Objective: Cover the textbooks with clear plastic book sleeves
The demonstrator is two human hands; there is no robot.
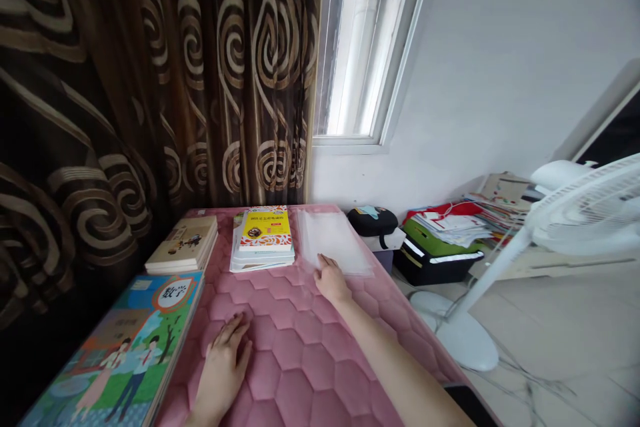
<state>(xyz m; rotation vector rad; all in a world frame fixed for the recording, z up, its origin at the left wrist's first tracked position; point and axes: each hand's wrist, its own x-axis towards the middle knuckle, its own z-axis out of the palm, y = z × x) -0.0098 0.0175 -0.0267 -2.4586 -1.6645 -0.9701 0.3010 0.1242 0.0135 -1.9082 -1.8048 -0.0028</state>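
Note:
My right hand (331,277) reaches forward, its fingertips resting on the near edge of a stack of clear plastic book covers (333,240). The fingers look stretched out rather than closed on the sheets. Lying flat on the pink quilted surface (295,347), my left hand (225,357) has its fingers loosely apart and holds nothing. Beyond it sits a pile of books topped by a yellow and white book (265,227). To the left are a large textbook (125,347) with two drawn figures on its cover and a stack of smaller tan books (185,243).
A dark patterned curtain (240,80) hangs along the left and back, beside a window (357,47). On the right stand a white fan (500,280) and a black and green box (435,247) bearing papers. Cables lie on the floor. A dark object (467,403) shows near the right edge.

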